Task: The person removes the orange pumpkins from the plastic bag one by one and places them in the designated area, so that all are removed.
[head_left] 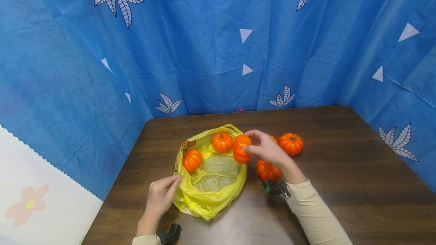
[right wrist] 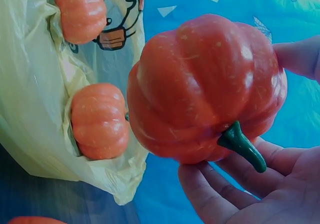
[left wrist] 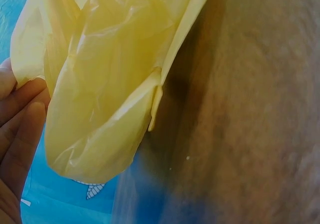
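Between the thumb and fingers of my right hand (head_left: pixel 265 147) is a small orange pumpkin (head_left: pixel 242 149), held over the right rim of a yellow plastic bag (head_left: pixel 212 199). Its green stem (right wrist: pixel 242 146) shows in the right wrist view. The bag stands with its mouth spread open. Two more pumpkins lie inside, one at the left wall (head_left: pixel 192 161) and one at the back (head_left: pixel 222 143). My left hand (head_left: pixel 161 195) pinches the bag's left rim; the left wrist view shows the fingertips (left wrist: pixel 35 91) at the thin yellow plastic.
Right of the bag, a pumpkin (head_left: pixel 290 144) rests on the brown wooden table (head_left: pixel 340 184). Another pumpkin (head_left: pixel 268 170) sits under the right wrist, and a third is mostly hidden behind the right hand. A blue patterned curtain (head_left: pixel 211 44) stands behind the table.
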Available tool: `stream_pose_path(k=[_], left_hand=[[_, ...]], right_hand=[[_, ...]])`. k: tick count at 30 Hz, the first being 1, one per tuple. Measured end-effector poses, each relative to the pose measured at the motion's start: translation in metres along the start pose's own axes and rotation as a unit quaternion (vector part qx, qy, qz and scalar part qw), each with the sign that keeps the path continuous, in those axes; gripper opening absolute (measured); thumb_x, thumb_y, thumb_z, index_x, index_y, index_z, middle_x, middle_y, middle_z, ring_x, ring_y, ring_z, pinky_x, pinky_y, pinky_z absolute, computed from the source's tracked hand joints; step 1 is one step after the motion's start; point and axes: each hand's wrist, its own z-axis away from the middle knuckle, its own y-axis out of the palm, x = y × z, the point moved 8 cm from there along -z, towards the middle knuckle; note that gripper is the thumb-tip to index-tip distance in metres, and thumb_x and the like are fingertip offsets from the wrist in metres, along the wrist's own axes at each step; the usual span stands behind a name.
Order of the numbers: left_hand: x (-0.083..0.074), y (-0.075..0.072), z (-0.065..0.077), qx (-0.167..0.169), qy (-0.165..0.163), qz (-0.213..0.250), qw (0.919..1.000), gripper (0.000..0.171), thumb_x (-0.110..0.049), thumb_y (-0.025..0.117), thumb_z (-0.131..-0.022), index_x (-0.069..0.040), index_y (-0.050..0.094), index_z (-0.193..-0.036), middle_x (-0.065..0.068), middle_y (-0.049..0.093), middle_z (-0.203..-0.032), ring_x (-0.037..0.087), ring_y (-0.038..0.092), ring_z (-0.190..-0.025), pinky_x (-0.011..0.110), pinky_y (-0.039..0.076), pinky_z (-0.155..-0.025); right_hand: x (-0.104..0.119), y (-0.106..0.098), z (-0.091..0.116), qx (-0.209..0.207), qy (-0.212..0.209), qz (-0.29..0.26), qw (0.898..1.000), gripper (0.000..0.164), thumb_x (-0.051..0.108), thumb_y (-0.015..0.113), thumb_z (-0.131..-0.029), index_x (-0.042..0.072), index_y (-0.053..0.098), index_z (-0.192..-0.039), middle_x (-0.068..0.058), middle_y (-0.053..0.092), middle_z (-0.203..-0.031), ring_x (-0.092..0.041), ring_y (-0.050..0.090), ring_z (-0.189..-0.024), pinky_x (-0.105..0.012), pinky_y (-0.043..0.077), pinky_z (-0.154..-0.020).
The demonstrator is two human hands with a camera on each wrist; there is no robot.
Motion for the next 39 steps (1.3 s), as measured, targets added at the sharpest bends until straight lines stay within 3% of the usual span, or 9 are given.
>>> stream_pose_path(k=[6,13,23,32,39], left_hand=[[0.001,0.000,0.001,0.002,-0.005,0.001,1.0000,0.025,0.015,0.082,-0.068,-0.001,0.079,-0.087,0.010,0.078,-0.083,0.020,0.076,-0.071,0.014,0.059,-0.069],[0.002,0.001,0.001,0.008,-0.015,0.000,0.9999,0.024,0.014,0.082,-0.069,-0.001,0.079,-0.088,0.010,0.078,-0.084,0.020,0.076,-0.071,0.013,0.059,-0.069],[0.000,0.000,0.000,0.003,-0.006,0.002,1.0000,0.025,0.015,0.081,-0.069,-0.001,0.079,-0.088,0.010,0.078,-0.083,0.020,0.076,-0.071,0.013,0.059,-0.069],[0.000,0.000,-0.001,0.002,-0.006,0.001,1.0000,0.025,0.015,0.082,-0.069,-0.001,0.079,-0.087,0.010,0.078,-0.083,0.020,0.075,-0.070,0.014,0.059,-0.069],[0.000,0.000,-0.001,0.002,-0.009,0.001,1.0000,0.025,0.015,0.082,-0.069,-0.001,0.079,-0.087,0.010,0.078,-0.083,0.020,0.075,-0.071,0.013,0.059,-0.070]], right_hand=[[0.003,-0.005,0.001,0.005,-0.014,-0.012,1.000,0.050,0.021,0.071,-0.091,0.002,0.054,-0.133,-0.020,0.061,-0.128,-0.033,0.058,-0.116,-0.033,0.060,-0.087],[-0.002,-0.012,0.002,0.016,-0.001,-0.022,1.000,0.050,0.020,0.070,-0.091,0.001,0.053,-0.134,-0.021,0.060,-0.128,-0.033,0.057,-0.114,-0.032,0.061,-0.085],[-0.003,-0.022,0.003,0.021,-0.010,-0.028,0.999,0.050,0.018,0.071,-0.091,-0.002,0.052,-0.133,-0.024,0.060,-0.126,-0.031,0.059,-0.109,-0.027,0.061,-0.082],[-0.004,-0.028,0.006,0.012,-0.003,-0.009,1.000,0.048,0.020,0.071,-0.090,0.000,0.054,-0.131,-0.023,0.061,-0.126,-0.032,0.060,-0.107,-0.029,0.060,-0.081],[-0.006,-0.030,0.007,0.024,0.007,-0.038,0.999,0.048,0.017,0.070,-0.090,0.000,0.052,-0.132,-0.022,0.063,-0.119,-0.027,0.066,-0.095,-0.032,0.063,-0.079]])
